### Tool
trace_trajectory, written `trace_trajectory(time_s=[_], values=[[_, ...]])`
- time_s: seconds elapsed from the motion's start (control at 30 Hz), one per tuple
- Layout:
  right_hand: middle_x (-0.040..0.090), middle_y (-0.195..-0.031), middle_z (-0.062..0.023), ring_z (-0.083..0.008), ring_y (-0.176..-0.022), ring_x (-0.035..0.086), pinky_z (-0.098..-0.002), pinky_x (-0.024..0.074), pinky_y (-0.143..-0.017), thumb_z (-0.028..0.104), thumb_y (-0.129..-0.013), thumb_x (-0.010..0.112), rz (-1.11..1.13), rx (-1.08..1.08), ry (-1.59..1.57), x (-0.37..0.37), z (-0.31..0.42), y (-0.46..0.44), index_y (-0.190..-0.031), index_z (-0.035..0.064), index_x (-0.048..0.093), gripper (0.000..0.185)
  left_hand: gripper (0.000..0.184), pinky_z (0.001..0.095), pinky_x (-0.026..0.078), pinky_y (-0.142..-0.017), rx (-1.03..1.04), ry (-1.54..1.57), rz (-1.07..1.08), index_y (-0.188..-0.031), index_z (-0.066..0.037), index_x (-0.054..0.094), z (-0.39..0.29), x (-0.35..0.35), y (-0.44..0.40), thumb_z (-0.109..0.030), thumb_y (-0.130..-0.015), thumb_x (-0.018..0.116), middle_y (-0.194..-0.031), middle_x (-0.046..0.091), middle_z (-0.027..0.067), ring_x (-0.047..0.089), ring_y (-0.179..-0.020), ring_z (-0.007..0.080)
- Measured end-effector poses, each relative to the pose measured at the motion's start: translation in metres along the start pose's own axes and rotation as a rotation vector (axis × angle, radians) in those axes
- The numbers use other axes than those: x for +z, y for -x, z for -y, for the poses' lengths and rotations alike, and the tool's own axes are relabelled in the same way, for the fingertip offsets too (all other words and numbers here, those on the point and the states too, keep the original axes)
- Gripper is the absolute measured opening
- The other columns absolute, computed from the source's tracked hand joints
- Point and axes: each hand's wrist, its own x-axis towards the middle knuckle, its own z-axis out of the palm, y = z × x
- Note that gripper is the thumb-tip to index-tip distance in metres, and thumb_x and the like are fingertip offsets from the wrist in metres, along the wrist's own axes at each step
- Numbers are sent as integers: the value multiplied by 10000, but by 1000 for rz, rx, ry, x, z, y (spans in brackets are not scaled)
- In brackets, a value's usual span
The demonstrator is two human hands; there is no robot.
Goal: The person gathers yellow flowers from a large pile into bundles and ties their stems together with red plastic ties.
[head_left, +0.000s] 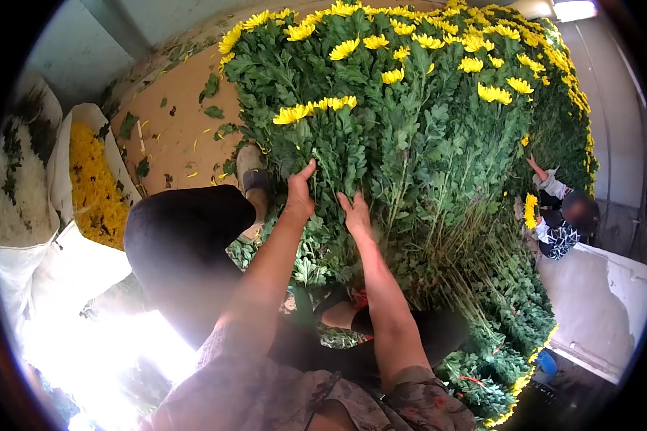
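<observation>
A bunch of yellow flowers [316, 110] with leafy green stems stands upright in front of me, at the near edge of a large pile of flowers [424, 108]. My left hand [301, 189] is at the left side of the bunch, thumb up, its fingers curled against the leaves. On the right side, my right hand [356, 214] touches the stems, thumb and fingers spread apart. The leaves lie between the two hands. My left fingertips are partly hidden by the foliage.
White sacks, one with yellow petals [97, 188], stand at the left. Loose leaves litter the brown board [176, 118]. More cut stems [453, 251] lie at the right. Another person [562, 219] holding yellow flowers is at the far right, by a white panel [589, 302].
</observation>
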Motion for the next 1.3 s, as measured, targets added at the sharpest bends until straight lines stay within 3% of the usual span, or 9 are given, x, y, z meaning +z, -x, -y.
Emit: trace_trajectory(time_s=[0.13, 0.23, 0.33, 0.4, 0.53, 0.7, 0.97, 1.1, 1.3], values=[[561, -1220, -202, -292, -1101, 526, -363, 381, -956, 348, -960, 497, 119, 14, 61, 2, -2, 8, -1249, -53, 481, 495, 523, 458, 405, -931, 41, -238, -21, -1187, -14, 570, -5, 9, 10, -293, -778, 737, -1161, 590, 143, 544, -1076, 304], [584, -1150, -208, -315, -1071, 548, -414, 435, -917, 340, -915, 572, 100, -170, 481, -14, 24, 22, -1207, -34, 517, 478, 1105, 520, 141, -1093, -212, -545, 185, -1436, -7, 199, -12, -10, -6, -320, -597, 848, -1503, 193, 192, 151, -1387, 363], [578, -1123, -219, -363, -1026, 563, -427, 433, -916, 330, -841, 652, -350, -499, 411, -53, 26, 7, -1213, 20, 513, 504, 1104, 534, 137, -1088, -201, -453, 255, -1442, -30, 216, -11, -13, -15, -309, -582, 850, -1508, 191, 177, 145, -1391, 366], [585, -1072, -214, -354, -996, 574, -431, 453, -882, 336, -796, 694, -775, -272, 438, -70, 24, -10, -1211, 26, 504, 552, 530, 410, 486, -830, -96, -468, 89, -1125, -16, 592, -8, -4, -13, -232, -683, 789, -1079, 625, 124, 595, -966, 269], [597, -1056, -225, -367, -961, 593, -452, 480, -827, 264, -776, 706, -347, 102, 625, -83, -4, -38, -1216, 36, 483, 543, 554, 406, 481, -847, -74, -516, 84, -1135, -10, 584, -36, 42, 44, -253, -681, 789, -1079, 622, 132, 591, -978, 277], [623, -1012, -162, -330, -892, 607, -396, 472, -777, 163, -865, 617, -637, -387, 93, -93, 3, -15, -1128, 88, 572, 277, 820, 564, 220, -1043, -129, -362, 280, -1276, -16, 502, -29, 21, 7, -322, -593, 835, -1363, 440, 195, 368, -1279, 360], [638, -1005, -78, -158, -859, 594, -293, 463, -735, 146, -883, 605, -442, -129, -188, -69, -43, 14, -1196, 103, 532, 324, 523, 407, 425, -931, -173, -338, 251, -1121, -18, 603, -44, 58, 60, -219, -676, 790, -1168, 585, 144, 538, -1098, 269], [627, -1114, -66, -125, -925, 580, -260, 455, -783, 78, -870, 593, -298, -60, -334, -49, -55, 30, -1222, 47, 526, 359, 891, 638, 54, -1059, -156, -613, 274, -1331, -14, 456, -36, 59, 56, -432, -618, 788, -1475, 277, 217, 176, -1381, 385], [644, -982, -35, -124, -834, 587, -266, 470, -749, 14, -840, 616, -357, -45, -396, -38, -48, 41, -1140, 30, 588, 301, 839, 644, 84, -1046, -108, -397, 258, -1370, -109, 436, 0, 20, -5, -469, -664, 709, -1498, 257, 160, 173, -1378, 393]])
